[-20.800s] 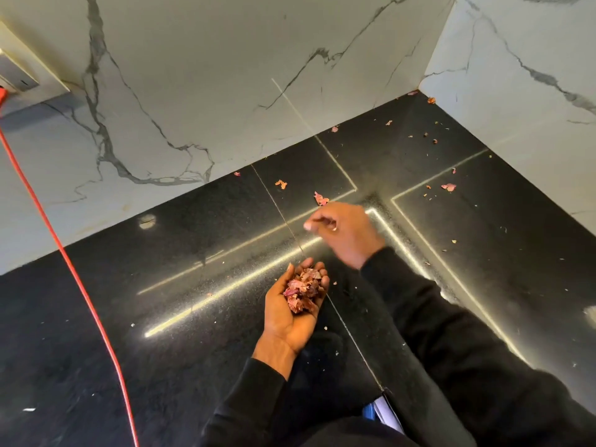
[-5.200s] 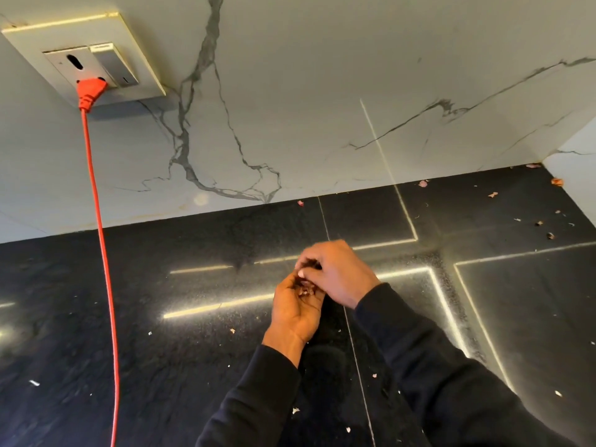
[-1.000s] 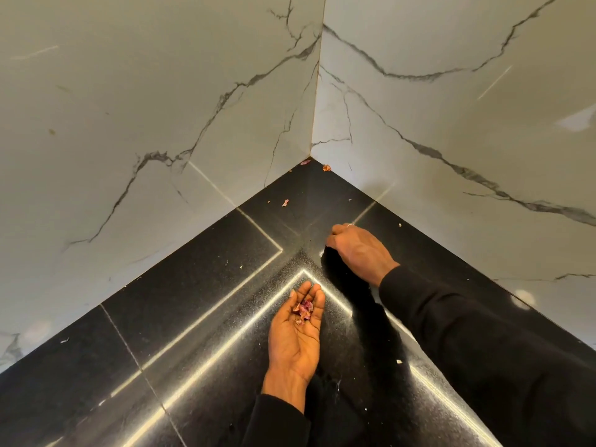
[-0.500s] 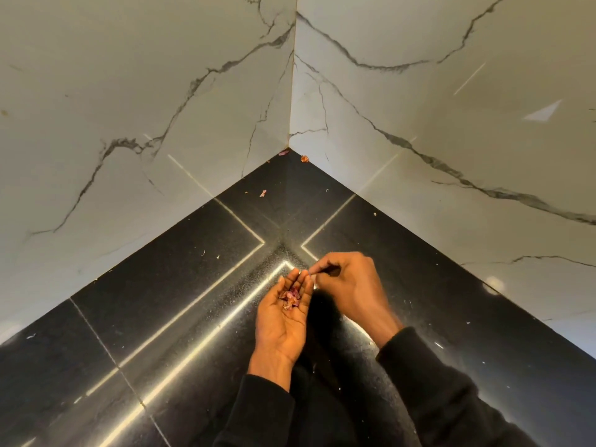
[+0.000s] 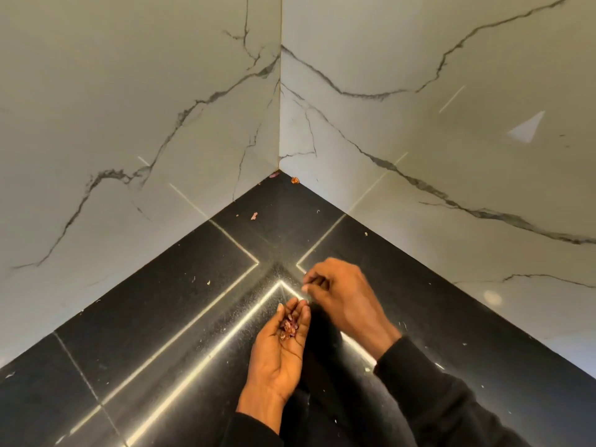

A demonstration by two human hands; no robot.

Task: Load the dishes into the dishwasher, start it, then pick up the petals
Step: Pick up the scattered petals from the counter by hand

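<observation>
My left hand (image 5: 277,356) lies palm up over the black counter (image 5: 154,317), slightly cupped, with a small heap of dried pink petals (image 5: 288,327) on its fingers. Just above and to the right, my right hand (image 5: 342,295) hovers with its fingers curled and thumb and fingertips drawn together; I see no petal between them. A pink petal (image 5: 254,216) lies loose on the counter farther back. An orange petal (image 5: 294,180) and another pink one (image 5: 274,175) sit right in the corner.
Two white marble walls (image 5: 161,108) meet in a corner behind the counter and close it off at the back and right. Tiny pale crumbs are scattered over the black surface. Bright strip-light reflections cross it.
My right hand reached to the counter near the corner, came back to the left palm, and now has lifted slightly away from it. The view has shifted a little.
</observation>
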